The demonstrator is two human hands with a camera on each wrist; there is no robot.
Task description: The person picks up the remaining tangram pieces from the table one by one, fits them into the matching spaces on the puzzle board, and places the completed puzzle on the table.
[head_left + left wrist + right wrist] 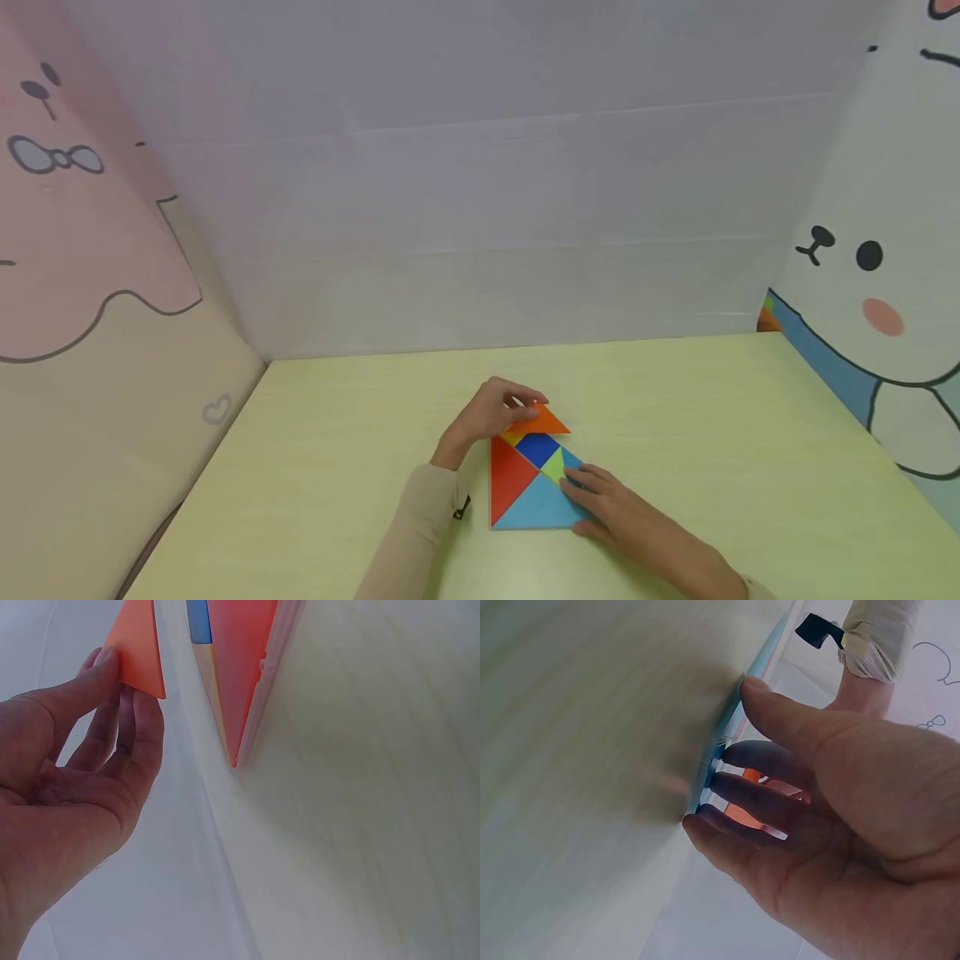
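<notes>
A colourful tangram lies on the table. My left hand (487, 410) pinches an orange triangle (551, 422) between thumb and fingers, tilted above the top of the tangram; the left wrist view shows it raised clear of the other pieces. Below it lie a red triangle (512, 477), a dark blue piece (538, 450), a light green piece (553, 466) and a large light blue triangle (542, 505). Part of a yellow piece (513, 437) shows under the orange one. With fingers extended, my right hand (618, 507) rests on the tangram's right edge, covering some of the blue there.
The pale yellow-green table (727, 433) extends around the tangram. A plain whitish wall (480, 200) stands behind it, with cartoon-printed panels on the left and right. A small black tag (461, 507) hangs at the left sleeve.
</notes>
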